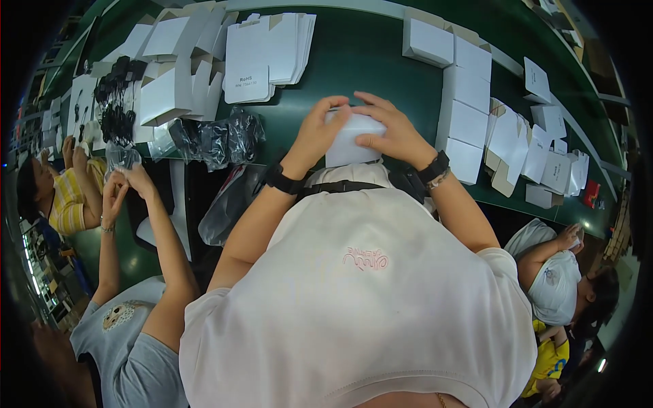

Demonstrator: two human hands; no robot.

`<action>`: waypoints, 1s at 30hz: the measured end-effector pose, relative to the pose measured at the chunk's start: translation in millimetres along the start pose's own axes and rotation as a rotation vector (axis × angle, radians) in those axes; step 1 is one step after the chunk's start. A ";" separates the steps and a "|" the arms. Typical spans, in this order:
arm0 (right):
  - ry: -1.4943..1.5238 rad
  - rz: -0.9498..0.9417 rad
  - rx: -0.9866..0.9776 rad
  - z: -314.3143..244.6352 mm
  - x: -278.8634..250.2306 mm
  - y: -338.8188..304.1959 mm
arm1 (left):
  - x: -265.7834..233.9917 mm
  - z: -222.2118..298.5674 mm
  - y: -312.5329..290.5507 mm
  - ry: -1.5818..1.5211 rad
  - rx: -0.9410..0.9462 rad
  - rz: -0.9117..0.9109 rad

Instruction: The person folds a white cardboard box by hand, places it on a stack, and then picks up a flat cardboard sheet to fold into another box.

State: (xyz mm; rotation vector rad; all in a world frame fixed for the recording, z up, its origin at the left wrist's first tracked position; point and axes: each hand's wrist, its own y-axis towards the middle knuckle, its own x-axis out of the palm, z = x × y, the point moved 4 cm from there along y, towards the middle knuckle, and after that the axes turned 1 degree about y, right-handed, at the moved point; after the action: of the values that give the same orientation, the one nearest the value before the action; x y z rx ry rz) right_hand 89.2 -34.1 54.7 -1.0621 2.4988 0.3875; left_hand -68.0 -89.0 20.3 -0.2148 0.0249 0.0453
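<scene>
A small white cardboard box (352, 144) stands close against my body at the near edge of the green table. My left hand (318, 130) grips its left side, the thumb lying over the top and the fingers curled toward the far edge. From the right, my right hand (396, 130) holds the same box, its thumb across the face and its forefinger reaching over the far edge. Both hands hide parts of the box's sides, and whatever is inside it cannot be seen.
Flat white cartons (269, 51) are stacked beyond my left hand. Further left are open boxes (166, 95), black cabled adapters (117, 102) and bagged black items (216, 143). White boxes (469, 102) line the right side. A co-worker's hands (126, 178) are at my left; another person (554, 275) sits right.
</scene>
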 end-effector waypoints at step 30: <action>-0.416 0.342 -0.560 -125.7 -38.9 -2.6 | -13.4 131.4 -43.2 0.460 0.577 0.183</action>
State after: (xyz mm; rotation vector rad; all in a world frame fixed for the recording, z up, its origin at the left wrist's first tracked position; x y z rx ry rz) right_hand 84.4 -61.6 183.2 -0.6262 2.2235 1.3211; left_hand -76.8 -103.7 158.3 0.3586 0.5102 0.1669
